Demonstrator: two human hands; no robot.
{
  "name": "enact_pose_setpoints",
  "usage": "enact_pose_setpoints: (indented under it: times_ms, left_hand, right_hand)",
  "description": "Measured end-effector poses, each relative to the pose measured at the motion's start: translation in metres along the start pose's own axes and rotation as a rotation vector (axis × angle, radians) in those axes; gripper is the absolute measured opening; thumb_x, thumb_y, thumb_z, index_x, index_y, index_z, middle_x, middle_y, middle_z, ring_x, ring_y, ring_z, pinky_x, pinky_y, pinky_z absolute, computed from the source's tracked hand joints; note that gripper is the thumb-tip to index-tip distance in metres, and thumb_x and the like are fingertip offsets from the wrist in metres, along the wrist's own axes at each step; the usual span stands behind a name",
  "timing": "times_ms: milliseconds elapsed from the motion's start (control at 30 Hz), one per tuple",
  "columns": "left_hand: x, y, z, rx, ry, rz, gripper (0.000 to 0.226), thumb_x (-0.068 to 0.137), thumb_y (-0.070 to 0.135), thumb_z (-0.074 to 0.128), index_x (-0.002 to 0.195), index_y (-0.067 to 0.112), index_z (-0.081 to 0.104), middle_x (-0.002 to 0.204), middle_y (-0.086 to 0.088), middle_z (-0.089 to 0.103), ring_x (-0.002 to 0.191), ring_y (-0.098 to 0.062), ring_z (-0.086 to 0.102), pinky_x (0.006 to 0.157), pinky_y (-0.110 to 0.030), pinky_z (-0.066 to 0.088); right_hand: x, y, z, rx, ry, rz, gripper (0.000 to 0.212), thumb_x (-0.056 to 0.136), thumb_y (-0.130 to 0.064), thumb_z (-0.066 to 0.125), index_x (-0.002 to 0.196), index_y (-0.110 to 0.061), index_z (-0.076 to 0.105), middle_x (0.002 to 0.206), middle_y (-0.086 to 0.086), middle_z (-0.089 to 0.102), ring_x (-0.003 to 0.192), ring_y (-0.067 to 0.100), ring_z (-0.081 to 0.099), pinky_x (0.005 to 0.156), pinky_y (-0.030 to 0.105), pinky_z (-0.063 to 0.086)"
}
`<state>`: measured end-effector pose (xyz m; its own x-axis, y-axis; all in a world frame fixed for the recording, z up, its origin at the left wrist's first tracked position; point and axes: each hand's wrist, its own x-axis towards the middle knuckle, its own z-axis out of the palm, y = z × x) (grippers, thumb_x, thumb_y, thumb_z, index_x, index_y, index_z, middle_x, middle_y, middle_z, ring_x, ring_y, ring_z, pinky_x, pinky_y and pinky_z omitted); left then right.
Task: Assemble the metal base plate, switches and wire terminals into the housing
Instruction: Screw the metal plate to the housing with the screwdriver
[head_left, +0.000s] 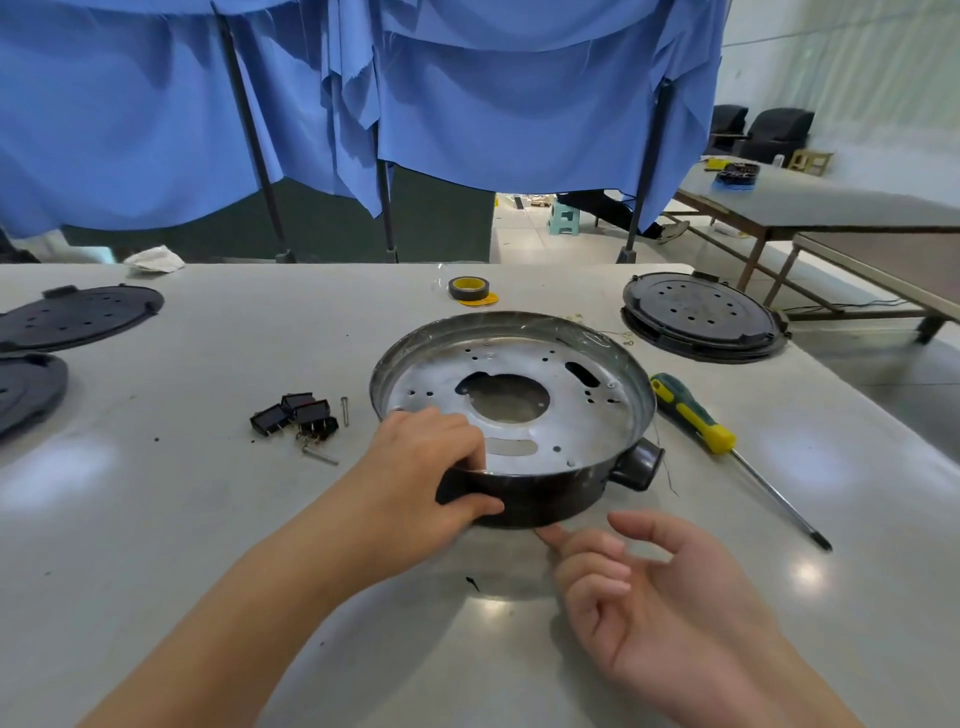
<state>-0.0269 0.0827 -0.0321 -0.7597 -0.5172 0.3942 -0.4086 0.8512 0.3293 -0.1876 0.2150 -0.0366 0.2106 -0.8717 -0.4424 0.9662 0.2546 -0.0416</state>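
- A pale grey table (208, 519) fills the lower two thirds of the frame, with blue cloth (467, 104) draped on dark poles across the top.
- A round black housing (519, 499) sits on the table at the centre of the frame. Its open side faces up, and a short black stub juts from its lower right side.
- The metal base plate (566, 415) lies inside the housing. It is a shiny disc with a large round hole in the middle and many small holes and slots.
- My left hand (431, 467) grips the near left rim of the housing, fingers curled over the edge onto the plate, thumb pressed on the dark outer wall.
- My right hand (660, 597) is in the lower right of the frame, palm up, fingers loosely curled and holding nothing. One fingertip reaches the foot of the housing.
- Two black perforated lids (701, 317) are stacked at the right of the frame; two more dark lids (72, 317) lie at the left edge.
- A green and yellow screwdriver (696, 415) lies just right of the housing, its shaft pointing to the lower right.
- A roll of dark tape (470, 288) with a yellow core sits above the housing.
- Four small black switches (296, 413) lie in a cluster left of the housing, with a few small metal screws (322, 456) beside them.
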Motion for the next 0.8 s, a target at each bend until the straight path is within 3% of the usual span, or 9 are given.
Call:
enact_pose_setpoints:
  times_ms: [100, 200, 300, 400, 500, 567, 700, 767, 800]
  left_hand:
    - [0.0, -0.002, 0.001, 0.012, -0.011, -0.001, 0.038, 0.079, 0.031, 0.076, 0.07, 0.034, 0.039, 0.069, 0.019, 0.042, 0.074, 0.003, 0.039, 0.079, -0.012, 0.025]
    - [-0.001, -0.003, 0.002, 0.029, -0.022, 0.012, 0.037, 0.079, 0.033, 0.075, 0.071, 0.034, 0.039, 0.07, 0.019, 0.043, 0.075, 0.004, 0.039, 0.079, -0.012, 0.025]
    - [-0.002, -0.006, 0.003, 0.029, -0.019, 0.019, 0.032, 0.079, 0.035, 0.075, 0.072, 0.03, 0.044, 0.071, 0.019, 0.044, 0.075, 0.003, 0.039, 0.079, -0.013, 0.026]
    - [-0.003, -0.006, 0.002, 0.03, -0.008, 0.026, 0.029, 0.077, 0.042, 0.073, 0.072, 0.03, 0.047, 0.07, 0.018, 0.047, 0.075, 0.001, 0.042, 0.077, -0.015, 0.028]
    - [-0.003, -0.004, -0.005, -0.076, 0.016, -0.017, 0.03, 0.073, 0.06, 0.063, 0.07, 0.032, 0.053, 0.071, 0.016, 0.055, 0.079, -0.003, 0.051, 0.076, -0.013, 0.034]
    - [-0.001, -0.005, -0.013, -0.235, 0.084, -0.093, 0.03, 0.077, 0.061, 0.06, 0.071, 0.032, 0.059, 0.075, 0.014, 0.06, 0.082, -0.005, 0.058, 0.073, -0.012, 0.04]
    - [0.002, -0.026, -0.028, -0.316, 0.323, -0.235, 0.007, 0.089, 0.032, 0.059, 0.083, 0.036, 0.06, 0.083, 0.018, 0.062, 0.085, 0.001, 0.059, 0.07, -0.004, 0.04]
    - [0.0, -0.047, -0.031, -0.29, 0.334, -0.326, 0.031, 0.088, 0.002, 0.052, 0.094, 0.03, 0.062, 0.094, 0.014, 0.063, 0.088, -0.001, 0.058, 0.071, -0.009, 0.044]
    - [-0.001, -0.057, -0.033, -0.29, 0.286, -0.389, 0.041, 0.085, -0.007, 0.046, 0.099, 0.028, 0.062, 0.1, 0.01, 0.063, 0.09, -0.003, 0.058, 0.07, -0.013, 0.047]
  right_hand:
    - [0.0, 0.001, -0.003, 0.044, -0.023, -0.03, 0.055, 0.07, -0.007, 0.052, 0.123, -0.016, 0.042, 0.059, -0.001, 0.038, 0.041, 0.013, 0.036, 0.035, 0.022, 0.036]
    - [-0.005, -0.001, -0.006, 0.005, -0.002, -0.079, 0.068, 0.066, -0.003, 0.055, 0.132, 0.003, 0.046, 0.061, 0.0, 0.044, 0.041, 0.014, 0.04, 0.036, 0.023, 0.04]
    - [-0.014, -0.009, -0.007, -0.056, 0.001, -0.118, 0.058, 0.066, 0.004, 0.057, 0.123, 0.013, 0.054, 0.061, 0.0, 0.045, 0.042, 0.015, 0.04, 0.036, 0.024, 0.042]
    - [-0.022, -0.016, -0.004, -0.166, -0.04, -0.132, 0.052, 0.055, 0.006, 0.065, 0.106, 0.007, 0.068, 0.056, 0.0, 0.041, 0.04, 0.014, 0.038, 0.033, 0.026, 0.039]
    - [-0.025, -0.017, 0.009, -0.361, -0.031, -0.211, 0.028, 0.054, 0.008, 0.069, 0.08, 0.001, 0.074, 0.053, 0.002, 0.039, 0.038, 0.013, 0.035, 0.029, 0.023, 0.034]
    - [-0.022, -0.018, 0.017, -0.737, 0.066, -0.425, 0.019, 0.059, 0.006, 0.072, 0.07, -0.009, 0.076, 0.052, 0.002, 0.043, 0.038, 0.012, 0.038, 0.03, 0.021, 0.033]
    - [-0.003, -0.019, 0.024, -1.658, 0.155, -1.228, 0.017, 0.086, -0.012, 0.063, 0.077, -0.025, 0.07, 0.059, -0.004, 0.058, 0.053, 0.006, 0.052, 0.049, 0.016, 0.043]
    - [0.006, -0.024, 0.025, -2.047, 0.11, -1.426, 0.007, 0.087, -0.026, 0.064, 0.082, -0.031, 0.066, 0.073, -0.013, 0.06, 0.076, 0.006, 0.057, 0.068, 0.015, 0.043]
    - [0.011, -0.026, 0.025, -2.181, 0.076, -1.407, 0.004, 0.087, -0.033, 0.062, 0.087, -0.031, 0.065, 0.081, -0.017, 0.059, 0.086, 0.005, 0.056, 0.076, 0.016, 0.042]
